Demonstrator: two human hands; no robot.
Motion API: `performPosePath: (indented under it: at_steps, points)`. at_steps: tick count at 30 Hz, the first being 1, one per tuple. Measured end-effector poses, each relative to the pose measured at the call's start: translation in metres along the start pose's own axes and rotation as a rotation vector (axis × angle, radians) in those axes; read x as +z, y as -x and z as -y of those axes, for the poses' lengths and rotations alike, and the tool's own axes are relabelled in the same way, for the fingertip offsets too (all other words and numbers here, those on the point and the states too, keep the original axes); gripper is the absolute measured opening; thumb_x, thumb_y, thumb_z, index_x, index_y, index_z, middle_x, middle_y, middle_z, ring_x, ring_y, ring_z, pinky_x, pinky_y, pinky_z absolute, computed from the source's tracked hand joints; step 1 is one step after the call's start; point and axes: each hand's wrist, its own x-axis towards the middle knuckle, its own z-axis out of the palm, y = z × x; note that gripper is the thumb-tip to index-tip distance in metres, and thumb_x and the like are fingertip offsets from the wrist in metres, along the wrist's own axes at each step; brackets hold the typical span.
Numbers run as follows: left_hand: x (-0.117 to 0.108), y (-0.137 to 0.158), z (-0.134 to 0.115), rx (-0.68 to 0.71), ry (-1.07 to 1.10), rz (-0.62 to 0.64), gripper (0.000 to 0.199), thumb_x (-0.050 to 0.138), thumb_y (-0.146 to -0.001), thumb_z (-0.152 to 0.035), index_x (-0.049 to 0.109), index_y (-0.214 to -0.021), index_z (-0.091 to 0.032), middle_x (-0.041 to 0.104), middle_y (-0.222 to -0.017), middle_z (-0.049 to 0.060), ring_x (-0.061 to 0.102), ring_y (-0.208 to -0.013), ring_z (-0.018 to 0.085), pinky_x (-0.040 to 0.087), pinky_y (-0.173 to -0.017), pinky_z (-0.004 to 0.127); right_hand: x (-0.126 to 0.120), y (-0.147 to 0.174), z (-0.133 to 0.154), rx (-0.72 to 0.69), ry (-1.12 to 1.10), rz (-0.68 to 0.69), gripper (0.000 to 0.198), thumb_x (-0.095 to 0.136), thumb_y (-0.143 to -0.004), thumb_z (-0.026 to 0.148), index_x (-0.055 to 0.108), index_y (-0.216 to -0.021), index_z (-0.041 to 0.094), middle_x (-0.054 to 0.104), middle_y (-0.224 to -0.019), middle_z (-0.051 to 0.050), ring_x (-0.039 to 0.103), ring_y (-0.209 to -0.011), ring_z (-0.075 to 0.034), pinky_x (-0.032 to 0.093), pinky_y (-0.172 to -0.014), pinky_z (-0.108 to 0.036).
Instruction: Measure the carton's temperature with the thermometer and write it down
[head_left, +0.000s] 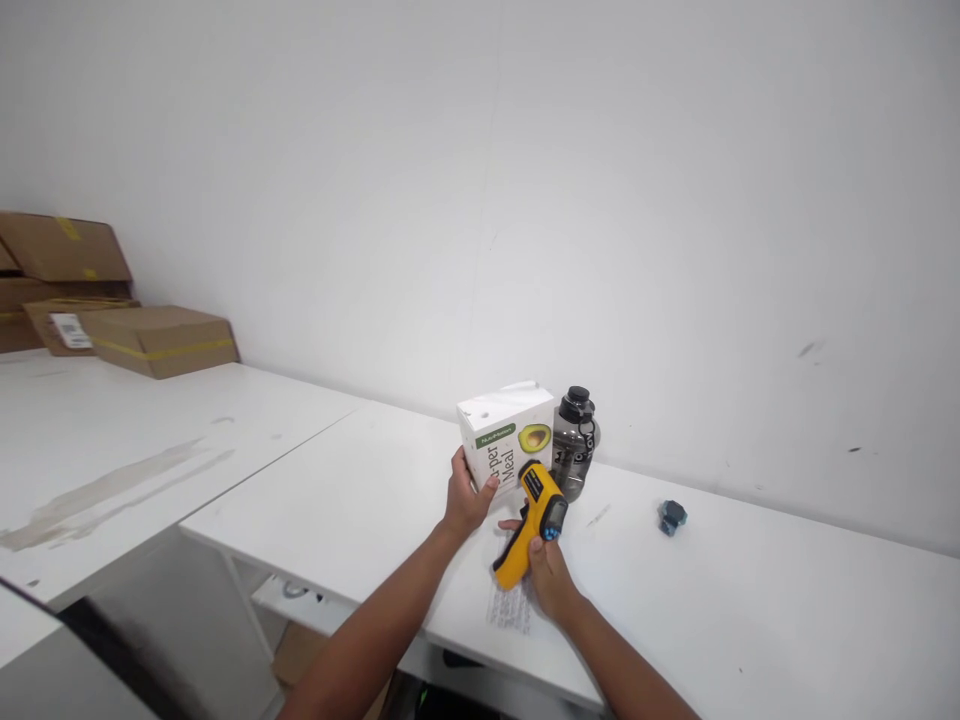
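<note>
The right hand's (pixel 553 580) fingers wrapped one yellow infrared thermometer (pixel 534 515) — nose toward the NutriMotion carton (pixel 516 425), long grip slanting down-left, above the white tabletop (pixel 712 620). The left hand (pixel 466 500) clasped that single carton, printed face toward the wearer. One water bottle (pixel 573 450) stood just behind — scuffed wall (pixel 675 200) beyond, several cardboard boxes (pixel 161 338) leftward.

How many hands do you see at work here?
2. The left hand holds the white box at its lower left; the right hand holds the yellow thermometer, partly hidden behind it. No other hands show.
</note>
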Motion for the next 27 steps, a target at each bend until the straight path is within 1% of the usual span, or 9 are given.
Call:
performPosePath:
  at_steps: [4,8,11,13,15,17,19,25,27]
  points:
    - [0.0,0.001,0.003,0.001,0.015,0.019,0.078,0.063,-0.078,-0.059,0.03,-0.135,-0.018,0.063,-0.123,0.017,0.065,-0.111,0.03,0.055,-0.088,0.045,0.001,0.0,0.003,0.013,-0.012,0.019,0.068,0.036,-0.087,0.078,0.071,-0.105,0.022,0.066,-0.11,-0.015,0.059,-0.11,-0.029,0.052,-0.094,-0.042]
    - [0.001,0.001,0.001,-0.011,0.028,0.019,0.079,0.063,-0.078,-0.061,0.031,-0.135,-0.017,0.062,-0.124,0.017,0.064,-0.113,0.03,0.055,-0.088,0.044,0.0,0.001,0.005,0.018,-0.011,0.001,0.066,0.035,-0.088,0.076,0.072,-0.1,0.022,0.066,-0.107,-0.015,0.055,-0.116,-0.029,0.048,-0.099,-0.042]
    - [0.001,0.001,0.001,-0.033,0.024,0.015,0.082,0.063,-0.075,-0.064,0.031,-0.135,-0.017,0.063,-0.124,0.017,0.063,-0.114,0.031,0.056,-0.088,0.045,0.001,0.001,0.005,0.009,-0.047,-0.006,0.066,0.037,-0.087,0.077,0.069,-0.101,0.021,0.067,-0.102,-0.014,0.061,-0.102,-0.027,0.052,-0.091,-0.041]
    - [0.001,0.001,0.001,-0.035,0.025,0.015,0.082,0.062,-0.075,-0.064,0.03,-0.135,-0.017,0.062,-0.124,0.017,0.063,-0.114,0.031,0.055,-0.089,0.045,0.001,0.001,0.007,0.024,-0.096,0.006,0.066,0.037,-0.088,0.077,0.065,-0.109,0.021,0.068,-0.099,-0.012,0.063,-0.087,-0.025,0.055,-0.083,-0.04]
    - [0.001,0.001,0.003,-0.027,0.027,0.014,0.081,0.062,-0.076,-0.063,0.03,-0.135,-0.017,0.062,-0.125,0.017,0.063,-0.115,0.03,0.055,-0.09,0.045,0.002,0.001,0.008,0.037,-0.134,0.019,0.065,0.037,-0.089,0.076,0.06,-0.118,0.021,0.069,-0.096,-0.011,0.063,-0.078,-0.022,0.055,-0.078,-0.039]
    - [0.001,0.0,0.004,-0.017,0.026,0.015,0.081,0.062,-0.076,-0.063,0.03,-0.136,-0.017,0.061,-0.126,0.018,0.063,-0.115,0.03,0.055,-0.09,0.044,0.002,0.001,0.01,0.037,-0.152,0.026,0.065,0.038,-0.089,0.075,0.055,-0.122,0.022,0.069,-0.095,-0.01,0.063,-0.077,-0.022,0.055,-0.076,-0.038]
    - [0.0,0.0,0.004,-0.009,0.021,0.014,0.082,0.063,-0.076,-0.062,0.03,-0.136,-0.017,0.061,-0.127,0.018,0.063,-0.114,0.03,0.054,-0.091,0.044,0.002,0.002,0.01,0.039,-0.149,0.031,0.065,0.038,-0.089,0.075,0.054,-0.123,0.022,0.069,-0.095,-0.01,0.064,-0.078,-0.022,0.055,-0.077,-0.038]
    - [0.001,0.001,0.004,0.013,0.036,0.024,0.081,0.063,-0.077,-0.062,0.03,-0.136,-0.017,0.062,-0.125,0.017,0.063,-0.114,0.03,0.054,-0.091,0.045,0.004,0.004,0.002,0.018,-0.131,-0.001,0.065,0.037,-0.089,0.075,0.06,-0.117,0.022,0.068,-0.097,-0.011,0.062,-0.076,-0.022,0.055,-0.076,-0.039]
    - [0.001,0.002,0.004,0.022,0.045,0.028,0.08,0.063,-0.078,-0.061,0.029,-0.137,-0.018,0.063,-0.123,0.017,0.064,-0.113,0.03,0.055,-0.09,0.046,0.004,0.005,0.0,0.023,-0.133,-0.006,0.062,0.037,-0.09,0.074,0.062,-0.112,0.023,0.068,-0.099,-0.011,0.063,-0.081,-0.023,0.054,-0.08,-0.04]
